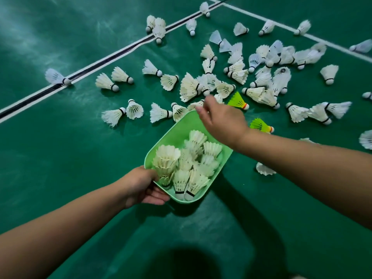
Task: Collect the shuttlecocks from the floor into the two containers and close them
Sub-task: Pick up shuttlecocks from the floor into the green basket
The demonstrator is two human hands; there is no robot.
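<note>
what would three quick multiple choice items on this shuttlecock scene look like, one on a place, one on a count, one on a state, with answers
1. Where does the left hand hold the green container?
A. its near corner
B. its far rim
C. not at all

2. How many yellow-green shuttlecocks lie on the floor?
A. none
B. two
C. five

3. What is the container's state?
A. closed with a lid
B. open and empty
C. open, partly filled with white shuttlecocks

Answers:
1 A, the fingers wrap under the near corner.
2 B, one lies beyond the right hand and another beside its wrist.
3 C, no lid is on it and white shuttlecocks lie inside.
</note>
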